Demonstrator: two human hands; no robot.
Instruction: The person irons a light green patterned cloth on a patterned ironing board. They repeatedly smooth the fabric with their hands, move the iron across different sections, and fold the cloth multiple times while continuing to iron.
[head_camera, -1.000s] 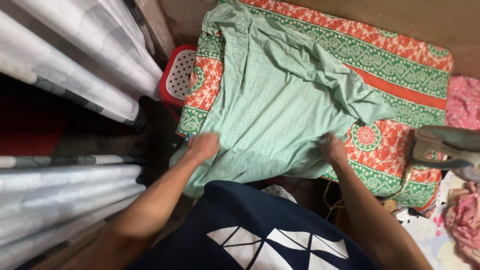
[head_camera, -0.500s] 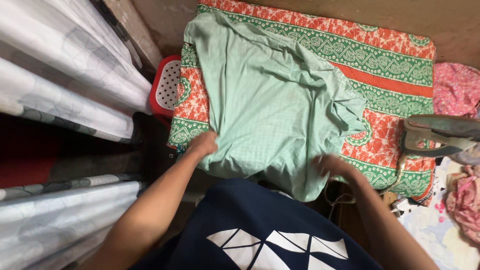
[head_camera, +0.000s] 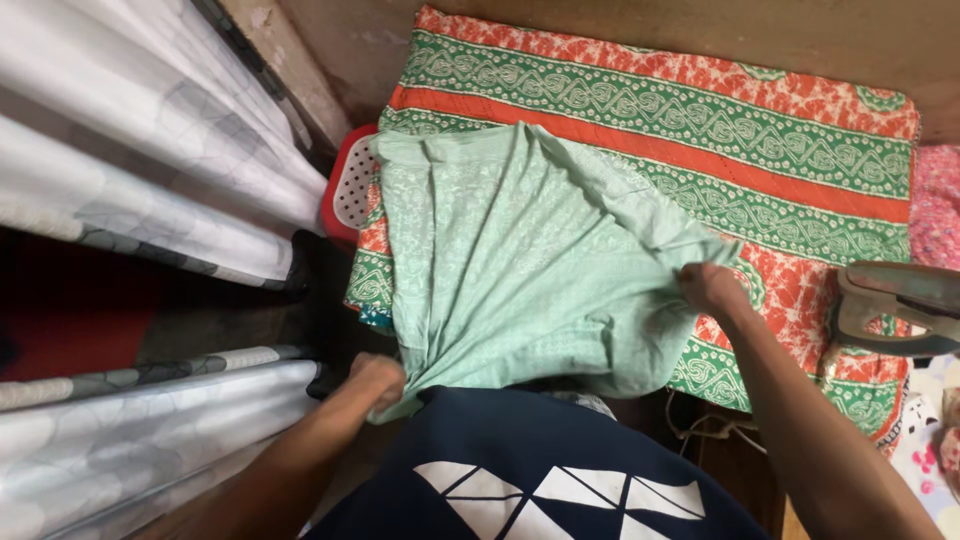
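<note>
Left hand: the left hand sits low, close to the body at the near edge of the table, forearm running up from the bottom left; its fingers are clenched on a bunched corner of the garment.
Right hand: the right hand is stretched out further to the right and further from the body, arm reaching diagonally from the lower right; its fingers pinch a fold of the garment's right edge and lift it a little off the cloth.
Garment place: it lies on the patterned cloth over the table, toward the left and near side, its near edge hanging over the table's front.
Garment axis: the long axis runs from the near left corner, at the left hand, up and away toward the far left part of the cloth; the fabric is pulled taut between the two hands, with creases fanning from each grip.
Garment look: pale mint green, thin, with a faint white woven pattern; rumpled, partly folded over itself on the right.
Cloth: orange and green bands with white motifs.
Nearby: an iron rests at the right edge; a red perforated basket stands left of the table, beside grey-white curtains.
</note>
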